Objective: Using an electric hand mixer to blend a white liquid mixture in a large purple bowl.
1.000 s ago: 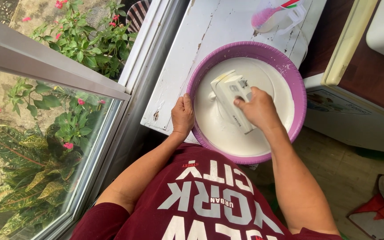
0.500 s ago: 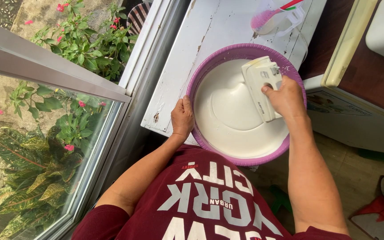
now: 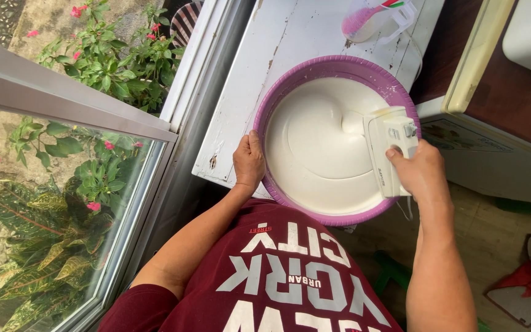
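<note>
Our left hand clamps the round purple plastic basin rim; our right hand wraps the white electric hand mixer over white batter.

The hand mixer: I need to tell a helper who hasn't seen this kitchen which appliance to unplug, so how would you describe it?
Find the big purple basin of white batter on the worn white table by the window. The hand mixer is the white boxy appliance over the basin's right rim, gripped by the right hand. It is the only corded item there.

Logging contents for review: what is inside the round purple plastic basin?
The purple plastic basin holds smooth white batter. A white electric hand mixer hangs over it; its beaters are hidden.
</note>
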